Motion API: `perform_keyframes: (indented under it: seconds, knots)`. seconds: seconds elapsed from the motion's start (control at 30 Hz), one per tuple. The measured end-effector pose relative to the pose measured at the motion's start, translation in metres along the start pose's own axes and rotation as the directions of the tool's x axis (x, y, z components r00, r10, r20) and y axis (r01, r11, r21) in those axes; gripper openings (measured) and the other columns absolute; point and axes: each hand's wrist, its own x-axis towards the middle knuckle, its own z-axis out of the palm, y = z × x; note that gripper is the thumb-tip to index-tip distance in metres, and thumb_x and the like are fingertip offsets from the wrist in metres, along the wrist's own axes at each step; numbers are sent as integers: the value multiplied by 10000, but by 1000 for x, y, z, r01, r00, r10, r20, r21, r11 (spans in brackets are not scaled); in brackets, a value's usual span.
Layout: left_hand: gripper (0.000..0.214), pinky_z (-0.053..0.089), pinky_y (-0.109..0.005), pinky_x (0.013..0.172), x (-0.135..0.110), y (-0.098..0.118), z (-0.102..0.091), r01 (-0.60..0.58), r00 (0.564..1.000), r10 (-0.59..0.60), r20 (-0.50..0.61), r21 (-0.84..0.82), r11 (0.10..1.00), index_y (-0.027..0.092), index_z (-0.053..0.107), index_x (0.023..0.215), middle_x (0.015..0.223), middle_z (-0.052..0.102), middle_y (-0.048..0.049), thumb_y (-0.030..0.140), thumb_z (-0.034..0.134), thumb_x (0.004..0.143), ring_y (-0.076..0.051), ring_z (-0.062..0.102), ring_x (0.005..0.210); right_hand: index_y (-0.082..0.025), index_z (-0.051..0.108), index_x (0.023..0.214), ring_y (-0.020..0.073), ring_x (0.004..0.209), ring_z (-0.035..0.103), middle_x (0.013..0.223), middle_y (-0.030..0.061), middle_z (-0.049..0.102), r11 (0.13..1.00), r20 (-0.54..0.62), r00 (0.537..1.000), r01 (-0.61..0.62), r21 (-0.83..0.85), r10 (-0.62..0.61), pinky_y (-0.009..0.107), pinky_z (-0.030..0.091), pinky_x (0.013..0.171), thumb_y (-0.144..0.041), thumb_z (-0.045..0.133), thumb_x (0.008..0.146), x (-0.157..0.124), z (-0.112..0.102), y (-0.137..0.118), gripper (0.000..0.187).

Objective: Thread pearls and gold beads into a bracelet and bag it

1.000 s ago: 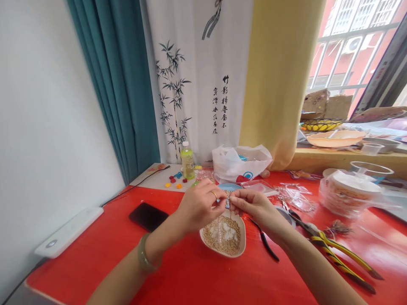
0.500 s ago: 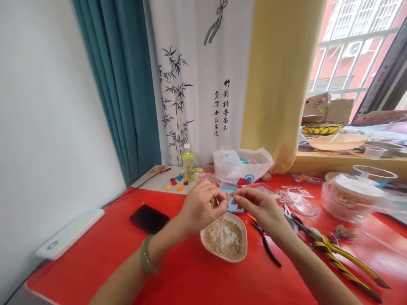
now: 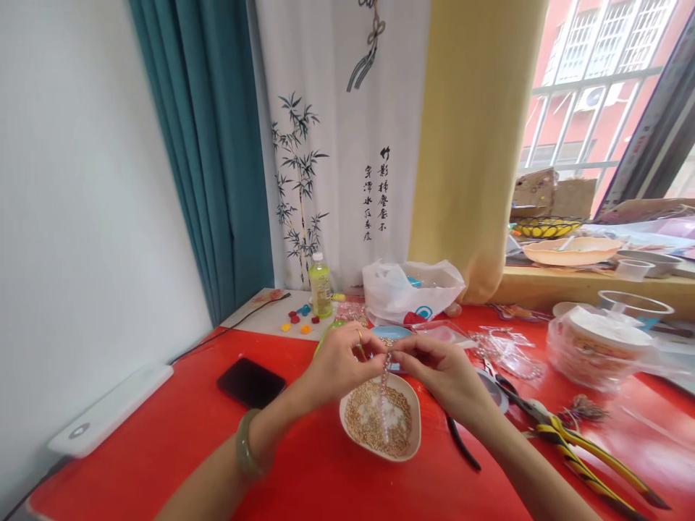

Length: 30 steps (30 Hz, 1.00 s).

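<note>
The bench (image 3: 304,463) is bright red and shiny. A plain pale wall (image 3: 92,181) stands on the left. At the back hang a blue-green curtain (image 3: 200,166), a white curtain (image 3: 342,123) with black bamboo and writing on it, and a yellow curtain (image 3: 464,145). On the right is a window (image 3: 591,94) with bars.

A flat black phone (image 3: 251,383) lies on the bench. Farther back stand a bottle (image 3: 321,289) of yellow-green liquid and a thin, crinkly white bag (image 3: 402,286). Big pliers (image 3: 575,441) with yellow and black handles lie on the right, near a tub (image 3: 597,351) wrapped in clear plastic.

The white bowl (image 3: 417,430) has rounded corners. Lots of tiny, shiny gold beads (image 3: 357,427) cover most of its bottom. A blue tray (image 3: 399,333) sits just behind the bowl.

The string of pink beads (image 3: 384,409) hangs down from the fingertips, over the bowl. The left hand (image 3: 339,365) has its thumb and finger pinched on the top of the string. The right hand (image 3: 442,369) comes in close from the other side with bent fingers. One cannot tell if it grips the string too.
</note>
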Motion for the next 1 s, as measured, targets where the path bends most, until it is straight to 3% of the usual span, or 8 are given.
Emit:
perform_keyframes:
  seconds: [0.17, 0.37, 0.6, 0.87, 1.0]
  knots:
    - [78, 409, -212, 547, 0, 3, 0, -106, 994, 106, -8, 59, 993, 153, 583, 603, 609, 552, -2, 89, 548, 630, -111, 497, 620, -179, 586, 665, 112, 545, 537, 589, -6, 597, 954, -39, 981, 173, -243, -188, 218, 417, 515, -139, 484, 708, -3, 0, -7, 118]
    - [113, 387, -238, 580, -1, 3, 0, -233, 971, 237, -6, 175, 957, 163, 545, 577, 569, 565, 8, 62, 534, 627, -120, 460, 612, -164, 598, 729, 152, 613, 550, 667, 47, 605, 790, 37, 922, 350, -504, -385, 263, 423, 544, -143, 447, 766, -5, -2, -8, 157]
    - [99, 379, -237, 581, 0, -2, -1, -241, 968, 250, -5, 250, 938, 163, 537, 584, 563, 552, 6, 77, 539, 632, -123, 457, 614, -154, 598, 865, 171, 729, 574, 800, 64, 630, 686, 102, 880, 430, -587, -464, 287, 450, 634, -146, 441, 812, -5, -5, -8, 166]
    - [121, 375, -243, 587, -1, -1, 2, -276, 959, 280, 35, 308, 910, 159, 532, 572, 572, 565, -3, 46, 517, 616, -131, 446, 623, -141, 613, 766, 180, 610, 520, 650, 50, 573, 345, 314, 801, 525, -778, -510, 292, 399, 506, -78, 395, 809, -7, -4, -7, 231]
    - [121, 381, -252, 587, 0, -2, 1, -313, 949, 303, 81, 321, 894, 163, 527, 559, 572, 560, -4, 64, 513, 627, -134, 442, 619, -159, 592, 676, 167, 588, 510, 599, 38, 552, 321, 313, 780, 536, -780, -542, 279, 399, 506, -83, 388, 801, -6, -2, -6, 251]
